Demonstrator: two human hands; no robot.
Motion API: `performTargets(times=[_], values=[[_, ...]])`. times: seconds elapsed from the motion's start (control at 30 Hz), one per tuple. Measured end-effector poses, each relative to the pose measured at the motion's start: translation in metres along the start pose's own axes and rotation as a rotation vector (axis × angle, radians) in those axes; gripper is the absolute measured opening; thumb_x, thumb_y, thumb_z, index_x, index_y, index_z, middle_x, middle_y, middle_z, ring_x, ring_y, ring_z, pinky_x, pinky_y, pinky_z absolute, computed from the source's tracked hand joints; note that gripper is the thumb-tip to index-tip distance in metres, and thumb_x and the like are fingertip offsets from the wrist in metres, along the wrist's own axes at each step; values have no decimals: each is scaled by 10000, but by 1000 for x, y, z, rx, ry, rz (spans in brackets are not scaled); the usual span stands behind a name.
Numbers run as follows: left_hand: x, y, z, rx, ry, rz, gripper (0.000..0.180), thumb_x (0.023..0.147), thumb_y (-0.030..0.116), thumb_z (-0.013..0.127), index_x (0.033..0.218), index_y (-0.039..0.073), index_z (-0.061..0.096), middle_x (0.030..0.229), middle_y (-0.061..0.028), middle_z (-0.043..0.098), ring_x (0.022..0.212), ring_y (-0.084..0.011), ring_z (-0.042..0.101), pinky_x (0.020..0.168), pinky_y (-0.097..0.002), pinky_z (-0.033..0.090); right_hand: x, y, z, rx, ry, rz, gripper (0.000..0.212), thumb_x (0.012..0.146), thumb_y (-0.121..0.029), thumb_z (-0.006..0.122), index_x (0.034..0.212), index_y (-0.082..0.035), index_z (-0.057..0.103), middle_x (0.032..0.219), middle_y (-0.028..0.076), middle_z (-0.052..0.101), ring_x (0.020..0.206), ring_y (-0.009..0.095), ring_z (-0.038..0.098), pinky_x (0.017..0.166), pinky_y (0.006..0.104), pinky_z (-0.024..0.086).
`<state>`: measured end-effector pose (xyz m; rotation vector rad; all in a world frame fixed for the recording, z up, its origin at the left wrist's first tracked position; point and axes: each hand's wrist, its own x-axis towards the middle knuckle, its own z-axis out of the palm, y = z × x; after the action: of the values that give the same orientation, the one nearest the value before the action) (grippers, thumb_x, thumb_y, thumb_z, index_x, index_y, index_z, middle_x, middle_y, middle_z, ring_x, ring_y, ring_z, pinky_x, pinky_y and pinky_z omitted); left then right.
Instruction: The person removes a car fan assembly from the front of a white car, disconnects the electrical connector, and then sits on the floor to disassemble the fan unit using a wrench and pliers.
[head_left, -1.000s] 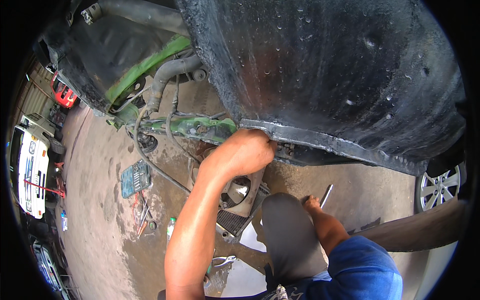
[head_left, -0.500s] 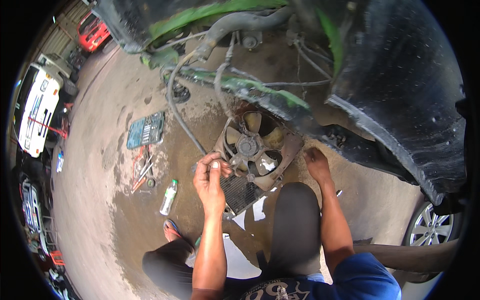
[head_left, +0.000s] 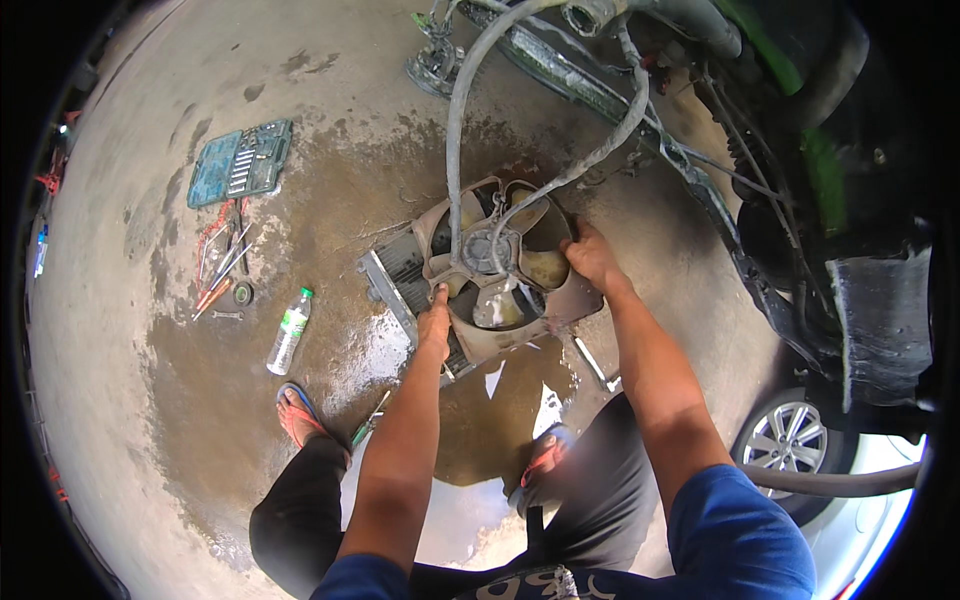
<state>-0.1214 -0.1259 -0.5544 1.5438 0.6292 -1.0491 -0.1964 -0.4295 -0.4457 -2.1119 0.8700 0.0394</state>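
Note:
On the wet floor ahead of me lies a car radiator (head_left: 402, 268) with a dirty cooling fan shroud (head_left: 490, 345) over it. Pale yellowish fan blades (head_left: 545, 268) surround a round motor hub (head_left: 483, 251). At the shroud's near left edge, my left hand (head_left: 435, 325) is closed on the rim, thumb on top. My right hand (head_left: 592, 258) grips the opposite edge, its fingers curled partly out of sight. A grey hose (head_left: 457, 130) hangs down to the shroud's left side, and a thinner corrugated cable (head_left: 590, 160) crosses over the hub.
A plastic bottle (head_left: 290, 333) stands left of the radiator. Farther left are an open socket set case (head_left: 240, 163), screwdrivers (head_left: 212, 295) and a tape roll (head_left: 242, 293). A ratchet-like tool (head_left: 592, 362) lies near my right foot. Car bodywork (head_left: 690, 190) overhangs at upper right, above a wheel (head_left: 788, 440).
Both hands have come onto the shroud; my left hand was raised above it and my right hand was beside it. My view has shifted, and my legs are farther apart.

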Motion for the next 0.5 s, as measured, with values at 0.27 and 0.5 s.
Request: performTargets(times=[0.27,0.5], values=[[-111,-35,-47,156,-149,-211,838,838,559,777,1429,9,553,1402,-138,605,1211,-262,584,1058,-434,430,-141,-121,-61,-135,-27,416,569,822,-167,579,1344,57,559,1280,351,625,1255,462,583,1070,462,460],[-328,7,-86,-229,-59,-51,565,866,267,813,1291,43,515,1186,-85,620,983,-211,609,896,-380,490,-280,-212,-150,11,-83,622,607,844,-231,674,1377,36,561,1309,293,644,1261,400,606,1036,432,480]])
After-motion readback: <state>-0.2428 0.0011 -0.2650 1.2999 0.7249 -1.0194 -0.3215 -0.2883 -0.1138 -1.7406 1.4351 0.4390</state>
